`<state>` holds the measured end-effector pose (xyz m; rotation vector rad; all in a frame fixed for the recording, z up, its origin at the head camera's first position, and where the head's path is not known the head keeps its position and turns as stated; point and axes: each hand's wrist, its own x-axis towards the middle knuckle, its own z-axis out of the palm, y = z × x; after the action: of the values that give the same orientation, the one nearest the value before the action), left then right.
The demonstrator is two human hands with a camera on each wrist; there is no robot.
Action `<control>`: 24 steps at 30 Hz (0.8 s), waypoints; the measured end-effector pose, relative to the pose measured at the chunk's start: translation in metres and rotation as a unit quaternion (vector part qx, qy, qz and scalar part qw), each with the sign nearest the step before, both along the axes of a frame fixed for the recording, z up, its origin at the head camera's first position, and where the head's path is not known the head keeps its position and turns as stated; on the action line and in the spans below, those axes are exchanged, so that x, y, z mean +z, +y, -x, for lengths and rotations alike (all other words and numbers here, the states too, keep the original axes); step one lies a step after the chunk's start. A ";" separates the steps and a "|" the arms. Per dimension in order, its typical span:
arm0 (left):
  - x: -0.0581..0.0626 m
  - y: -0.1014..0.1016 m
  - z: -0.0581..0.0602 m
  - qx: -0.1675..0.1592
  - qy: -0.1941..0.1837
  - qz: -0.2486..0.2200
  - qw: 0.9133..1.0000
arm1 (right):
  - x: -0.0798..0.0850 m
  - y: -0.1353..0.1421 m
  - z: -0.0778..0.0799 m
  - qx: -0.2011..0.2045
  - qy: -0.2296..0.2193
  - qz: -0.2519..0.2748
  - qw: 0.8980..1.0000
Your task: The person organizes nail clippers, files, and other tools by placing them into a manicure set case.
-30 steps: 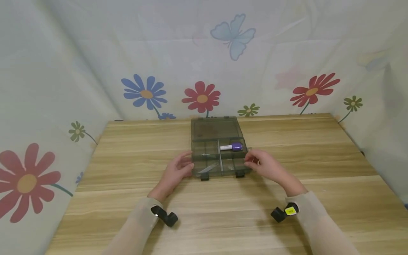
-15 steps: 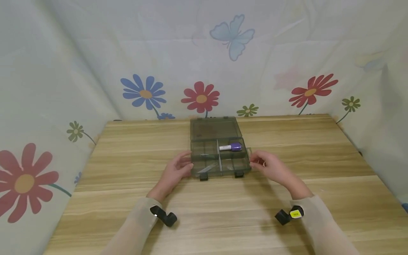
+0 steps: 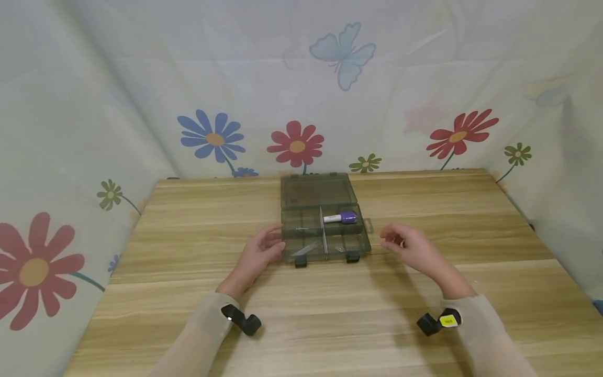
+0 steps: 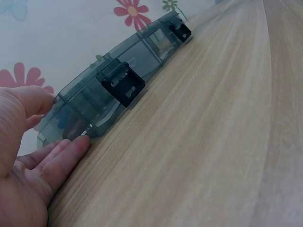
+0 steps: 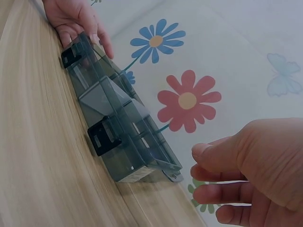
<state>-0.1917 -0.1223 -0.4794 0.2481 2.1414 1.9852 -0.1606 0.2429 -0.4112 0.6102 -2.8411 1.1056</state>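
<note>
A smoky see-through compartment box [image 3: 300, 210] lies on the table, its lid [image 3: 317, 189] swung back flat. A small purple bottle with a white cap [image 3: 347, 217], like nail polish, lies in the back right compartment. The front left compartment holds a thin pale strip [image 3: 308, 248]. At the box's left wall my left hand [image 3: 256, 256] rests, its fingers and thumb touching the side. My right hand [image 3: 414, 250] is off the right side, holding nothing, fingers loosely bent. In the right wrist view a gap shows between its fingertips and the box.
A pale divider [image 3: 323, 233] splits the box lengthwise. A small loop handle [image 3: 369, 225] sticks out on the right, and two black latches [image 3: 353, 257] hang at the front. Behind the wooden table [image 3: 212, 209] stands a flower-printed cloth backdrop [image 3: 264, 68].
My right hand has let go of the box's right side and moved away to the right, uncovering the loop handle. The left hand and the box stay in place.
</note>
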 end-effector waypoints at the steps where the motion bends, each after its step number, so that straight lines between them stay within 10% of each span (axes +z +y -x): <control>1: 0.000 0.000 0.000 -0.001 0.000 0.001 1.000 | 0.000 0.001 -0.001 -0.002 0.003 0.000 1.000; 13: 0.020 0.002 -0.006 -0.015 -0.025 -0.019 0.999 | 0.001 0.015 -0.009 -0.022 -0.003 -0.007 1.000; 24: 0.000 0.000 -0.001 0.002 -0.005 0.000 1.000 | 0.002 0.023 -0.014 -0.029 0.001 -0.010 1.000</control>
<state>-0.1911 -0.1219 -0.4792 0.2334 2.1364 1.9838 -0.1462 0.2663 -0.4089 0.5273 -2.8521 1.0698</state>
